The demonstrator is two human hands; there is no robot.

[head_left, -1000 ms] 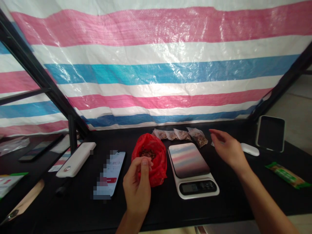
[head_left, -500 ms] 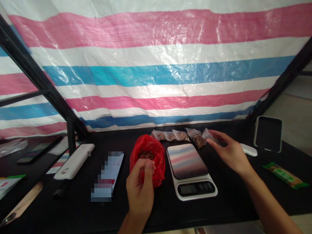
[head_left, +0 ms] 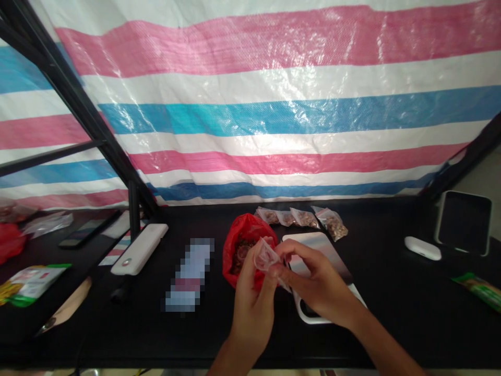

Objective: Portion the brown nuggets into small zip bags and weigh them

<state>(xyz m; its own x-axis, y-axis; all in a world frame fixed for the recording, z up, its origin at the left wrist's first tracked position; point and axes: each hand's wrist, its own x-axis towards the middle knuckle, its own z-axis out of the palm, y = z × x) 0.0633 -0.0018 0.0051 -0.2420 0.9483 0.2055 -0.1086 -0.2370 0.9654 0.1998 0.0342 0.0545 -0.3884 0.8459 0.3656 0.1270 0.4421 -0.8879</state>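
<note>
A small clear plastic bag (head_left: pixel 266 256) is pinched between both hands, over the right side of an open red plastic bag (head_left: pixel 231 245). My left hand (head_left: pixel 254 300) has its fingers closed on the clear bag's left side. From the right, my right hand (head_left: pixel 319 279) grips it with thumb and fingers. Brown dried bits (head_left: pixel 241 251) and a round clear item, partly hidden, show inside the red bag. A white kitchen scale (head_left: pixel 301 308) with a shiny plate lies beneath my right hand, which covers most of its display.
Several filled clear bags (head_left: pixel 305 218) line the back of the black table. To the left are a phone (head_left: pixel 191 274), a white power bank (head_left: pixel 140 249) and a knife (head_left: pixel 70 303). A white case (head_left: pixel 422 248), a framed dark tablet-like object (head_left: pixel 464 222) and a green packet (head_left: pixel 479 290) sit right.
My right hand has moved left from the row of filled bags, bringing the clear bag to my left hand. Both hands now hold it. The view has shifted left.
</note>
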